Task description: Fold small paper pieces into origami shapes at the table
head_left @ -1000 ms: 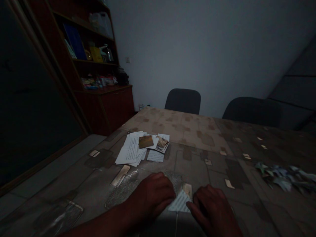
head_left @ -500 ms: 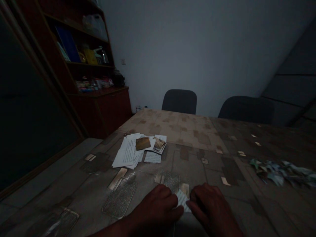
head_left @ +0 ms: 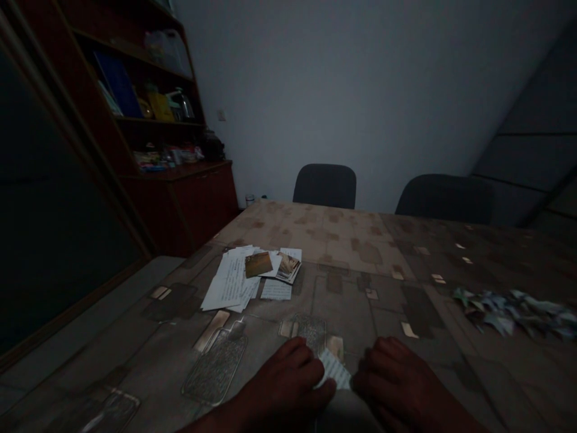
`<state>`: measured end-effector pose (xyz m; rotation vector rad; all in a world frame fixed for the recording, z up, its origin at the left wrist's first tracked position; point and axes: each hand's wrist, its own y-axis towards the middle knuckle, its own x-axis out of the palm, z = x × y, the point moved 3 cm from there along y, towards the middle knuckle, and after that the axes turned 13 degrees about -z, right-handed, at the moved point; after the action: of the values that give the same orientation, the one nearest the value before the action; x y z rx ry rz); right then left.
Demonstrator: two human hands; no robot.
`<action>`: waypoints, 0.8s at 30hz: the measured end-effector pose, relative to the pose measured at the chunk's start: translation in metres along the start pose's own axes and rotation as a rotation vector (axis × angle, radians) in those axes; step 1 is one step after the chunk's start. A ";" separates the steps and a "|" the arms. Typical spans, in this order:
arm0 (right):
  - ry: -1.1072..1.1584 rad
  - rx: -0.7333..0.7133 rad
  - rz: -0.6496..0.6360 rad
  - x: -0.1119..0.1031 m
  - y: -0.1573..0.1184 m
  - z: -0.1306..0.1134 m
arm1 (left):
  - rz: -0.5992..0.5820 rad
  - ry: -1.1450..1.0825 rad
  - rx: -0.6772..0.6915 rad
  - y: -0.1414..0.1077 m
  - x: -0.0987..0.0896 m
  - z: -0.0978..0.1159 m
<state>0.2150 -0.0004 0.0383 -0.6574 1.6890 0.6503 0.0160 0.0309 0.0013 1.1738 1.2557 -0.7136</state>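
A small piece of printed paper point(head_left: 334, 368) lies between my two hands at the bottom centre, one corner pointing away from me. My left hand point(head_left: 293, 379) has its thumb and curled fingers closed on the paper's left side. At the paper's right edge is my right hand point(head_left: 390, 376), its fingers curled together; its thumb and fingertips are hidden in the dark. Beyond them, left of centre, a loose pile of printed sheets point(head_left: 229, 279) rests on the patterned tabletop point(head_left: 342, 240), with a brown picture card point(head_left: 259, 264) and a second picture card point(head_left: 287, 266) on it.
Several crumpled or folded paper pieces point(head_left: 509, 310) form a row at the right of the table. Two dark chairs, one of them point(head_left: 324, 185) near the middle, stand beyond the far edge. A red-brown cabinet point(head_left: 198, 198) with shelves stands at the back left.
My right hand has shifted slightly right, and more of the small paper shows between my hands. The whole view has moved a little.
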 end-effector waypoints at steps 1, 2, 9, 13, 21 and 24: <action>-0.038 -0.010 -0.002 0.001 0.001 -0.002 | 0.005 -0.003 0.001 0.000 0.000 0.000; -0.065 -0.027 -0.006 0.003 0.002 -0.004 | 0.013 -0.005 0.003 -0.001 0.000 0.000; -0.121 -0.041 -0.038 0.005 0.003 -0.004 | -0.021 -0.011 0.003 -0.002 0.000 0.000; -0.105 -0.056 -0.101 -0.001 0.001 0.000 | -0.005 0.008 0.009 -0.001 -0.002 -0.001; -0.132 -0.050 -0.056 0.000 0.001 -0.002 | 0.008 0.019 0.016 -0.003 0.003 -0.001; -0.160 -0.068 -0.041 0.003 0.004 -0.005 | 0.008 0.013 -0.001 -0.004 0.006 -0.001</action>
<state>0.2086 -0.0017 0.0370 -0.6686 1.5070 0.7148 0.0135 0.0318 -0.0053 1.1842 1.2614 -0.7002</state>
